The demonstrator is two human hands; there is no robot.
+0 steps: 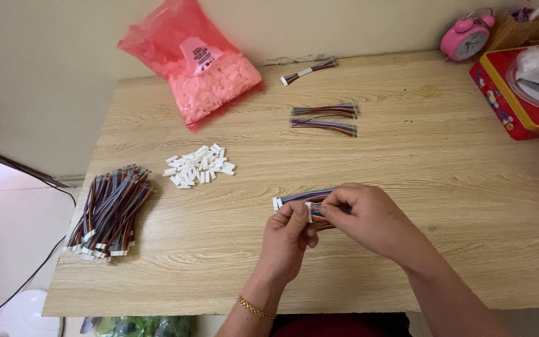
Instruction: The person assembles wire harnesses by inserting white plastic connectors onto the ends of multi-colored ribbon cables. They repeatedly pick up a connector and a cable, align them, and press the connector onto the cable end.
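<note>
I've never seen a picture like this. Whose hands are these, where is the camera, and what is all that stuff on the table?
There is no machine: a person wears the camera on their head, looking down at their own hands. The left hand and right hand together pinch a short multicoloured ribbon cable with a white plug. On the wooden table lie a big cable bundle, a heap of white connectors, a pink bag of more, and some finished cables.
</note>
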